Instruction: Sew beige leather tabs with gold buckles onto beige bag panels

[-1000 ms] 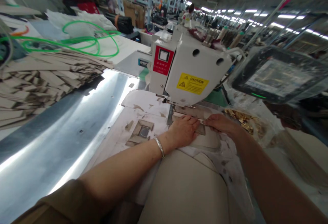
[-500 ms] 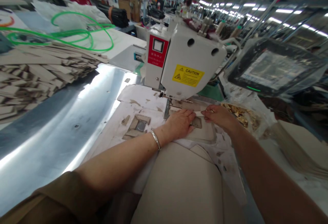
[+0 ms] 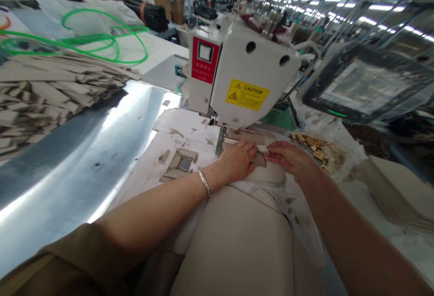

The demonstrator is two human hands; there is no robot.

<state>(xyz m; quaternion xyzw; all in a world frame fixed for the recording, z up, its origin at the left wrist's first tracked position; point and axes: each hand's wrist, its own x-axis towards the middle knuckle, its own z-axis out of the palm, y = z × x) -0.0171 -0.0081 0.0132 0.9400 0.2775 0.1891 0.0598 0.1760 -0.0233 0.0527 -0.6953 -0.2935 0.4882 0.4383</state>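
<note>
A large beige panel (image 3: 240, 241) runs from the lower edge of the view up to the white sewing machine (image 3: 267, 68). My left hand (image 3: 237, 162), a bracelet at its wrist, lies palm down with fingers stretched over the beige work beside the metal clamp frame (image 3: 219, 143). At the end of a narrow light strip (image 3: 261, 148), the fingers of my right hand (image 3: 288, 157) are pinched together. The strip bridges the space between both hands, just in front of the machine's head. My left fingers partly cover it.
Many beige strips (image 3: 44, 92) are heaped at left on the metal table (image 3: 111, 151). Gold-coloured hardware (image 3: 317, 149) lies in a plastic bag at right, near stacked beige panels (image 3: 400, 192). A wrapped control screen (image 3: 368, 86) stands above. Green tubing (image 3: 132, 61) coils behind.
My right hand's fingers have straightened somewhat and lie lower along the strip. My left hand stays pressed in place. The camera view has shifted slightly.
</note>
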